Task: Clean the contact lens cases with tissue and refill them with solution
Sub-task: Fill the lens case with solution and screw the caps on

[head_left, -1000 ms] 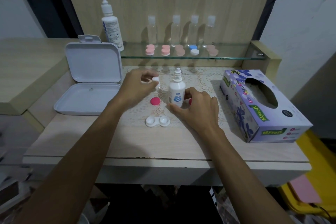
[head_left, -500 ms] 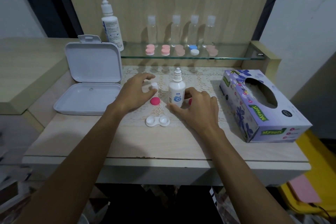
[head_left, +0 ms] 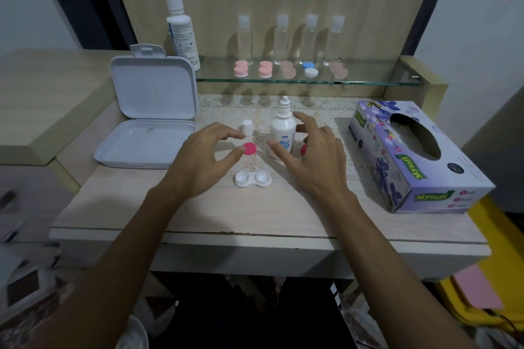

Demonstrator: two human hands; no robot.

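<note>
The contact lens case (head_left: 253,179) lies open and capless at the surface's (head_left: 255,215) front. Beyond it, my left hand (head_left: 202,159) has just let go of the bottle cap (head_left: 247,127); my right hand (head_left: 312,156) has released the uncapped solution bottle (head_left: 282,133). Both hands hover spread, holding nothing. Refilling looks ready.

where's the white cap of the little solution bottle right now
In the head view, the white cap stands upright on the lace mat, left of the small solution bottle, just beyond the left hand fingertips.
</note>
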